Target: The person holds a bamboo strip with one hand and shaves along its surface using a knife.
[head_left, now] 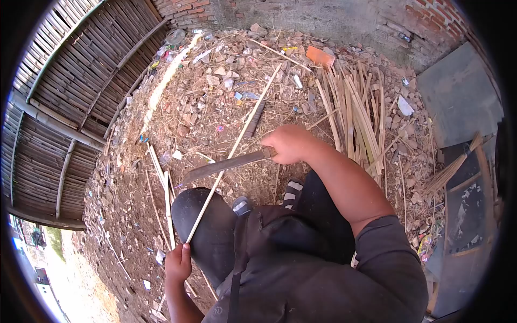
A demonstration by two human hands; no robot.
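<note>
My right hand (288,144) is closed round the handle of a machete (226,163), whose blade points left and crosses a long pale bamboo strip (237,141). The lower end of that strip is gripped in my left hand (178,262), thumb on top, beside my bent knee. From there the strip slants up and to the right over the littered ground. A dark wrapped stick (254,119) lies beside the strip, above the blade. More pale strips (168,207) lie on the ground left of my knee.
Split bamboo (353,116) is piled at the upper right, near an orange tile piece (320,56). A brick wall (323,27) stands behind. Slatted bamboo (81,91) rises on the left; at right are a grey panel (458,91) and a twig broom (451,171).
</note>
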